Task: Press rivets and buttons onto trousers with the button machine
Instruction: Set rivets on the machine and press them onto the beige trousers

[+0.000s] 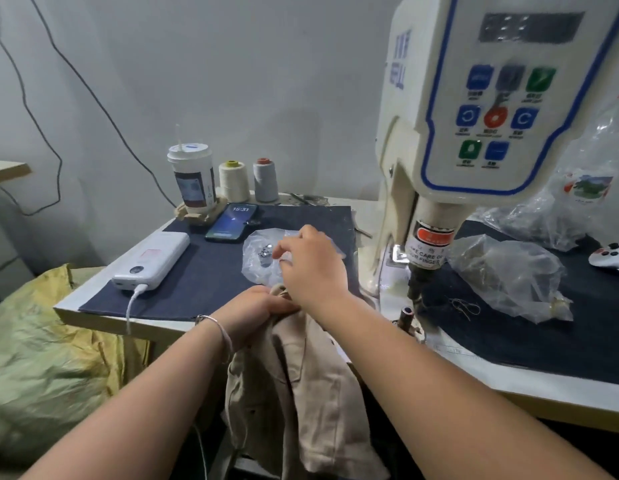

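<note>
While left hand [258, 308] grips trousers [301, 393] at table edge [128, 323], right hand [310, 261] pinching in bag [263, 258].

Head view, close, down onto table [103, 315].

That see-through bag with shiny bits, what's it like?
The crinkled clear plastic bag lies flat on the dark blue cloth mat, just in front of the black phone. A few small silvery metal pieces sit inside. The right hand reaches over it, fingertips curled down at the plastic.
</note>
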The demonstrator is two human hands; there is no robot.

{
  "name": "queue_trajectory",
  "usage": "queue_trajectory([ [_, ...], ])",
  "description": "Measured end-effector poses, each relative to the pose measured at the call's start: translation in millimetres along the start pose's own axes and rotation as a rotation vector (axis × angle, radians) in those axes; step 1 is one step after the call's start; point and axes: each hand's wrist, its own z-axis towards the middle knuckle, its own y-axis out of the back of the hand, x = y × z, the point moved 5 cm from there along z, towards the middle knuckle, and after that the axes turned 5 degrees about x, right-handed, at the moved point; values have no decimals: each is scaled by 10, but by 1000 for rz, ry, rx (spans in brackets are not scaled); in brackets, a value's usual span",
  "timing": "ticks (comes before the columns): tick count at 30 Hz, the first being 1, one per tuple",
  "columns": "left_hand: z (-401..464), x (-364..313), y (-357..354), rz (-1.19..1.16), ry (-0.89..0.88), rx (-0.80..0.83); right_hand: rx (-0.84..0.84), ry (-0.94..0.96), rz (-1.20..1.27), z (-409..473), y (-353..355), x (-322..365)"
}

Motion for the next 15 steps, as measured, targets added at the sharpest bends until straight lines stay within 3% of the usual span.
queue_trajectory([
  [5,23,12,44,-16,27,35,197,-33,-440,540,-461,-86],
  [15,133,57,79,-19,35,72,268,-144,-275,937,-721,-91],
])
